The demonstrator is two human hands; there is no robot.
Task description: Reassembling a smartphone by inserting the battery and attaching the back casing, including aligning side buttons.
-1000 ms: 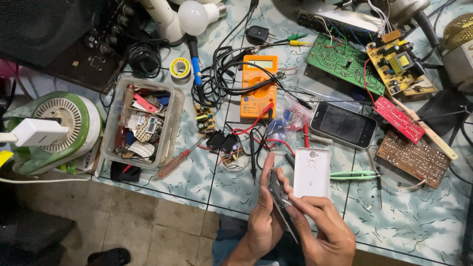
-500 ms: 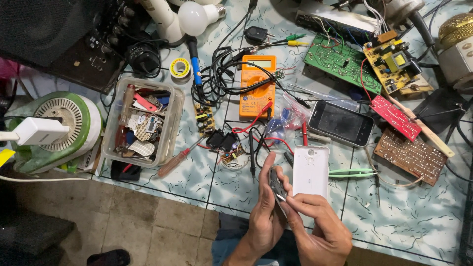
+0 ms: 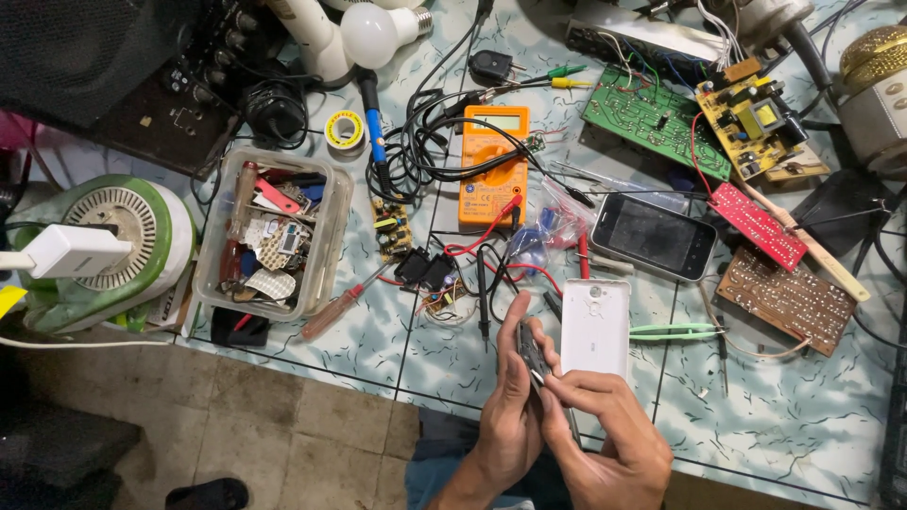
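Dark, thin phone [image 3: 537,370] now sits edge-on between left hand [image 3: 510,416] and right hand [image 3: 605,434], fingers clamped; possibly prying. White back cover [image 3: 595,329] has shifted to one o'clock.

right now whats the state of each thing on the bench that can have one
dark phone: held on edge between left hand and right hand
white phone: lying back up on the table
black phone: face up, screen dark
orange multimeter: display blank, leads plugged in
plastic box: open, full of parts
green tweezers: lying unused
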